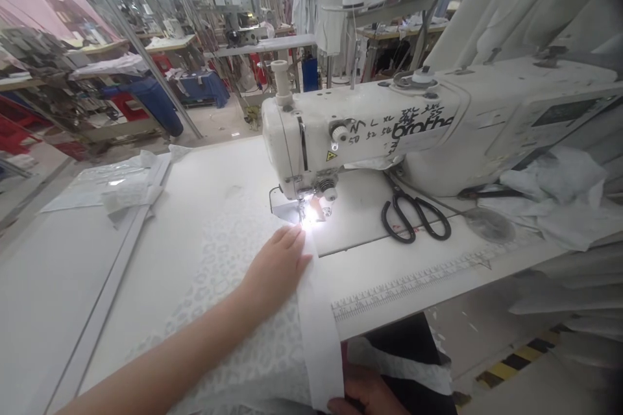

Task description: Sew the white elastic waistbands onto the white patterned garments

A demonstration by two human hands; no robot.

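Left hand: my left hand (276, 266) lies flat, palm down, on the patterned white fabric (228, 272), fingers stretched toward the needle; its grip is released, pressing rather than grasping.
Right hand: my right hand (363, 395) shows only in part at the bottom edge, at the desk's near side, its grip clenched on the lower end of the plain white strip (318, 331).
Fabric: the patterned white fabric spreads over the desk (160, 253) from the near edge up to the presser foot (305, 211), where the machine's lamp throws a bright spot.
Strip: the plain white strip runs along the right edge of the patterned fabric, from under the needle down over the desk edge.
Machine: the white sewing machine (389, 123) stands across the back of the desk, with handwriting on its arm.
Scissors: black-handled scissors (411, 211) lie under the machine arm, well apart from my hands.
Ruler: a printed scale (403, 285) runs along the desk's front edge.
Scraps: white cloth pieces (555, 194) are piled at the right.
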